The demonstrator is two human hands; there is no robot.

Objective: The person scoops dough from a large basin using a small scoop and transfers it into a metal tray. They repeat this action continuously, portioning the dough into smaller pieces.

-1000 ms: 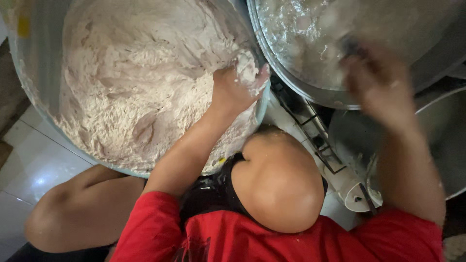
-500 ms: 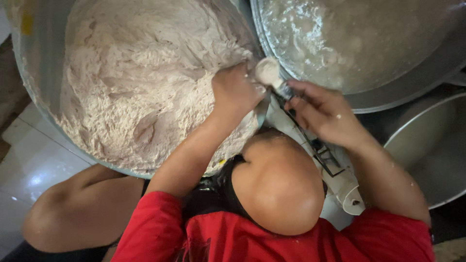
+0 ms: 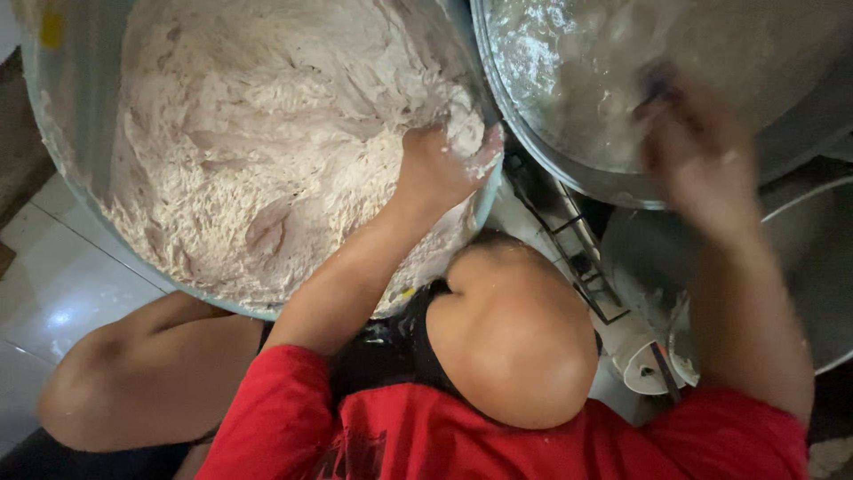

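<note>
Knees (image 3: 515,347) crowded the foreground below two metal basins. Shaggy dough (image 3: 258,151) filled the left basin (image 3: 71,116), where the left hand (image 3: 440,164) closed on its edge. The right hand (image 3: 697,156), blurred, grip unreadable, hovered over the wet right basin (image 3: 569,169).

A single camera, worn on the person's head, looks almost straight down over the body. It sits close: the red sleeves and bare knees fill the lower edge, and a forearm runs up through the middle of the picture. The large round metal basin of pale shaggy dough (image 3: 258,151) is cut off by the top and left edges; the second wide metal basin with a wet, floury inside (image 3: 622,80) is cut off at the top right. A strip of white tiled floor (image 3: 53,284) shows at the lower left. There is no second view, so nothing is shared between cameras.
</note>
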